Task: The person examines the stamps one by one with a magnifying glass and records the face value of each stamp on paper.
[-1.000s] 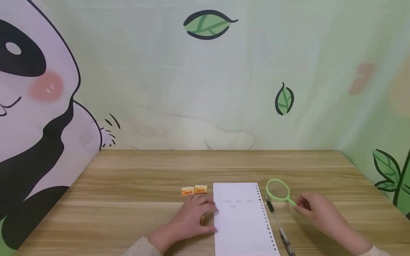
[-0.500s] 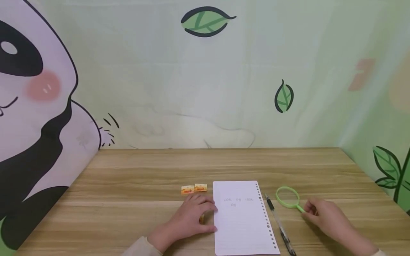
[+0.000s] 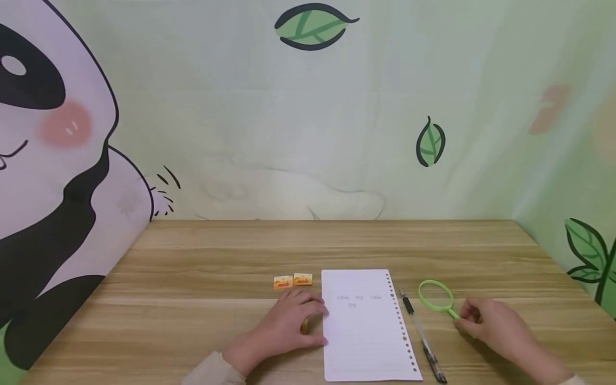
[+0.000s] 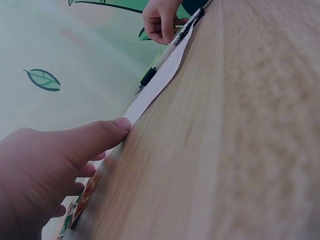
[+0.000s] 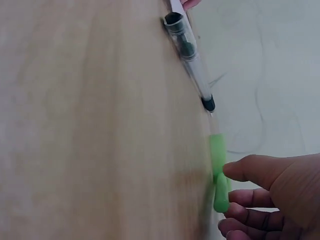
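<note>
A lined white sheet of paper point(image 3: 368, 342), with faint writing near its top and a row of holes down its right edge, lies on the table. My left hand point(image 3: 291, 323) rests at the sheet's left edge, thumb and fingers apart and touching it. To the right of the sheet, my right hand point(image 3: 495, 326) pinches the handle of a green-rimmed magnifying glass point(image 3: 451, 302). In the right wrist view the thumb presses the green handle point(image 5: 221, 192) from one side, with fingers beside it. A black-and-clear pen point(image 3: 420, 331) lies between sheet and magnifying glass.
Two small orange-and-yellow printed pieces point(image 3: 292, 280) lie beyond my left fingers. Another orange piece point(image 3: 304, 326) is partly hidden beneath that hand. A printed cloth backdrop point(image 3: 240, 107) stands behind the wooden table point(image 3: 216, 262).
The magnifying glass has slid right and slightly nearer with my right hand, away from the pen, mostly in the first half second. My left hand has stayed at the sheet's edge.
</note>
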`<state>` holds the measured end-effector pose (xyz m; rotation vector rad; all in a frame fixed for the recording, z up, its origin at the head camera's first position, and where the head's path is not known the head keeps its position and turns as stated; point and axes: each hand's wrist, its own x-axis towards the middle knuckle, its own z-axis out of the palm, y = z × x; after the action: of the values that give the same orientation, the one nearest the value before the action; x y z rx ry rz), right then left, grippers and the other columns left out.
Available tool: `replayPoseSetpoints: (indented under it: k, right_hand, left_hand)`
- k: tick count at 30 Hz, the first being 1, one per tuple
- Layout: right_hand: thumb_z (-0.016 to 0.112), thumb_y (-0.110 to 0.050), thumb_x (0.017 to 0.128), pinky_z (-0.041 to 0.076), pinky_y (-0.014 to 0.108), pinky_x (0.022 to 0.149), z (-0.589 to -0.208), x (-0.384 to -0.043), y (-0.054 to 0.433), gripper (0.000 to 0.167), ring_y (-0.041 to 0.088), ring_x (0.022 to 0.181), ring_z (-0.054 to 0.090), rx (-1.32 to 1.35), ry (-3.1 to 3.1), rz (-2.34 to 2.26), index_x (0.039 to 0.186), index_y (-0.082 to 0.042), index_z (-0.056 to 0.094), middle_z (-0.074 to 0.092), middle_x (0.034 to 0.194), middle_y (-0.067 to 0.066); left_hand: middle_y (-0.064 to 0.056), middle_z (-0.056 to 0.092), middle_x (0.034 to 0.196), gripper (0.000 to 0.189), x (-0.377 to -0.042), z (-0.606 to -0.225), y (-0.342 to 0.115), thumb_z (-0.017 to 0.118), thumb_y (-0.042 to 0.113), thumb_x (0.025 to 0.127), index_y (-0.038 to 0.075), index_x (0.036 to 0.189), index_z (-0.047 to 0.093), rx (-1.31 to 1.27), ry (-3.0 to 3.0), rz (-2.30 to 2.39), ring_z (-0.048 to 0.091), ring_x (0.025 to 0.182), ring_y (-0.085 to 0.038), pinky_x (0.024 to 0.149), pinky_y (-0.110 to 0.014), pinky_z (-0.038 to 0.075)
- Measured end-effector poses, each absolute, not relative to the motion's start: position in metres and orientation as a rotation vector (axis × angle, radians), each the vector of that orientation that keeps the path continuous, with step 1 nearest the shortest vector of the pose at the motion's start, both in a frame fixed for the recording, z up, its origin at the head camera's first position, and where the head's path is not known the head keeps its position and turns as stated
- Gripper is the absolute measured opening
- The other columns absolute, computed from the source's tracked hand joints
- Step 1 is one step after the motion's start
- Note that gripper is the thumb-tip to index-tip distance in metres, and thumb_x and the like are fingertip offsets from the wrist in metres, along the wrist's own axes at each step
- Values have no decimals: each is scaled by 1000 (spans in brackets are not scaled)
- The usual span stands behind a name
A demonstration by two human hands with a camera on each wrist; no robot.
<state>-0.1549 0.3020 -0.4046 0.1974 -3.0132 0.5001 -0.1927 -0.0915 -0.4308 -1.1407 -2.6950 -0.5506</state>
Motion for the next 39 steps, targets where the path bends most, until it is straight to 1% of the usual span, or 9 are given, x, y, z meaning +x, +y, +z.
replayPoseSetpoints:
  k: [4,9,16,22,24,27,33,36,39]
  right_hand:
    - [69,-24,86,35,20,53,-398,-157,300,15,4,59,41,167,-3005,502,79,-15,60,55,68,-7]
    - [68,-25,87,37,20,53,-390,-158,293,13,1,60,43,213,-2948,525,82,-13,63,57,70,-8]
    - [70,-17,85,42,19,52,-390,-160,276,11,-4,60,44,421,-2851,686,87,-9,63,56,71,-8]
    - [68,-18,87,42,18,48,-396,-161,262,14,-5,54,43,557,-2863,795,95,-8,61,56,71,-8]
    - [67,-19,89,42,19,45,-397,-162,258,16,-4,49,43,577,-2882,844,98,-8,59,55,71,-6]
    - [66,-19,89,43,19,43,-399,-163,251,21,-3,45,44,599,-2904,860,104,-6,57,55,71,-5]
    - [69,-19,85,37,17,51,-403,-166,241,36,-3,54,37,572,-2943,686,115,-3,59,47,65,-11]
    - [69,-19,85,36,17,50,-405,-167,239,42,-3,54,38,562,-2962,672,121,-2,57,47,63,-11]
    - [67,-17,86,36,17,48,-407,-168,237,44,-3,52,38,568,-2980,671,125,-1,55,46,61,-12]
  left_hand:
    - [4,61,120,40,-193,-431,-91,75,45,78,20,107,66,-1139,-2699,-552,51,119,-20,109,-46,35]
    - [4,61,120,40,-193,-432,-92,76,45,77,21,108,66,-1134,-2698,-550,51,119,-20,109,-45,35]
    - [4,62,119,41,-193,-433,-93,76,46,76,21,107,66,-1133,-2683,-560,51,119,-20,109,-45,36]
    - [5,61,122,41,-194,-433,-92,74,47,78,22,109,66,-1125,-2737,-559,50,122,-19,111,-45,34]
    - [5,61,122,41,-194,-432,-92,74,47,78,23,110,66,-1123,-2746,-560,50,122,-19,112,-45,33]
    - [5,60,122,41,-194,-432,-92,75,46,78,23,109,66,-1121,-2747,-556,49,123,-19,112,-45,33]
    - [5,60,123,41,-194,-432,-92,75,47,78,23,110,65,-1118,-2752,-554,49,123,-20,112,-44,33]
    - [5,60,123,41,-193,-432,-91,74,47,78,23,110,65,-1114,-2759,-556,49,124,-19,112,-44,33]
    - [5,60,123,41,-193,-432,-91,74,47,78,23,110,65,-1111,-2764,-560,49,124,-19,113,-44,32]
